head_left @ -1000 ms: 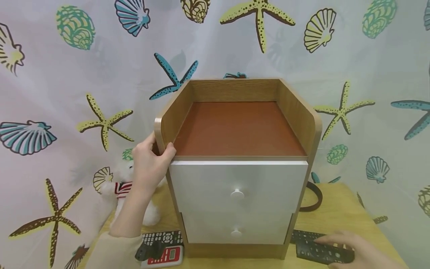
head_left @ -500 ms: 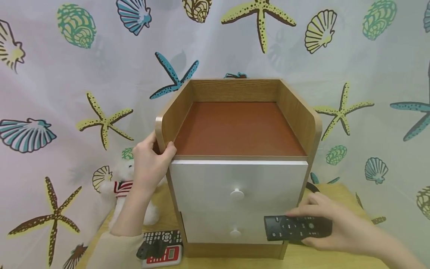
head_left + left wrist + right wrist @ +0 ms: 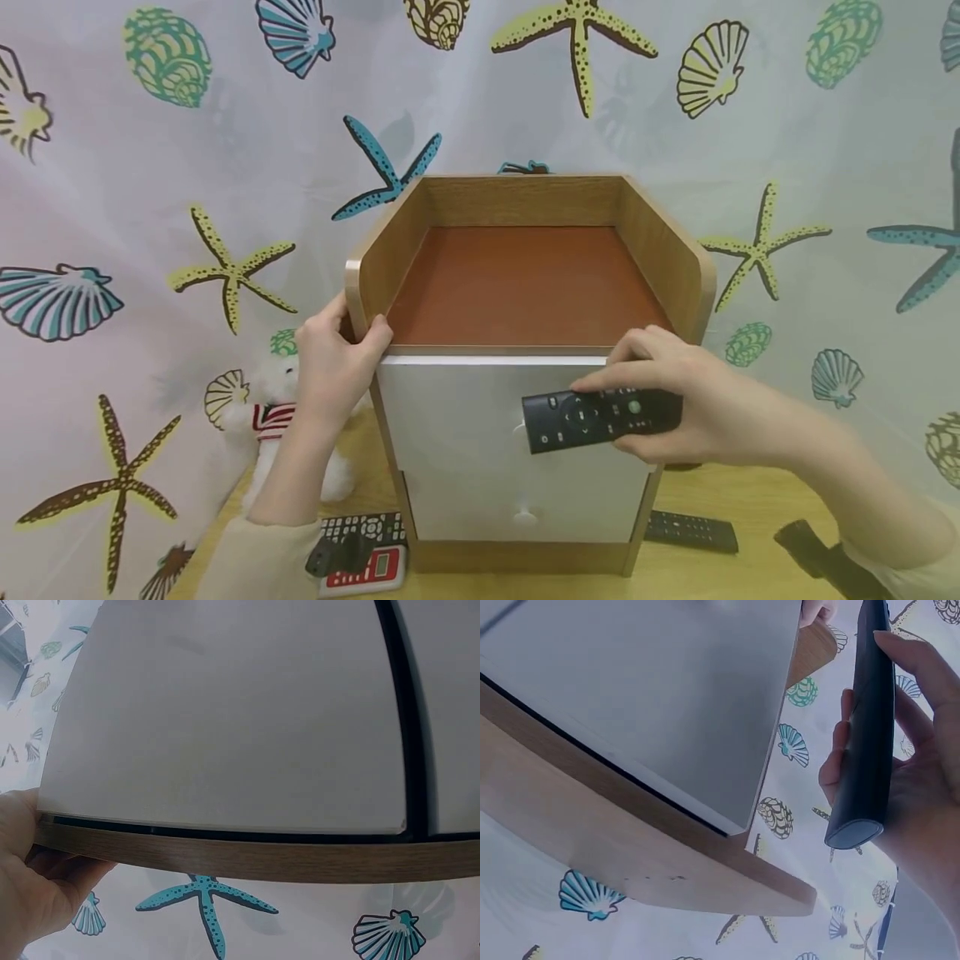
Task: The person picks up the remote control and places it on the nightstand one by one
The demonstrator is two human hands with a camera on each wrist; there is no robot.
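Far left: a white plush toy [image 3: 273, 422] in a striped top sits behind the left forearm. The left hand [image 3: 335, 350] grips the front of the cabinet's left side panel [image 3: 386, 250], thumb on the shelf side, other fingers around the outside. Below, a button-covered remote [image 3: 384, 527] and a red-and-white calculator [image 3: 384, 567] lie close to the cabinet's base, leaving little room there.

Centre: the wood-effect cabinet [image 3: 525, 287] stands upright; its brown top shelf is bare between raised edges. The upper drawer [image 3: 450, 417] and lower drawer [image 3: 465, 508] are divided by a dark seam [image 3: 415, 750].

The black remote control [image 3: 581, 419] is in the air before the upper drawer; the right wrist view shows a gap between it and the drawer's edge. Condition: buttons uppermost, directional ring, one pale green button, smooth rounded underside, near-level. The right hand [image 3: 697, 396] holds its right end, thumb and fingers on opposite long edges. Lower right: a second black remote [image 3: 692, 532] lies on the table [image 3: 757, 500], open surface beyond it.
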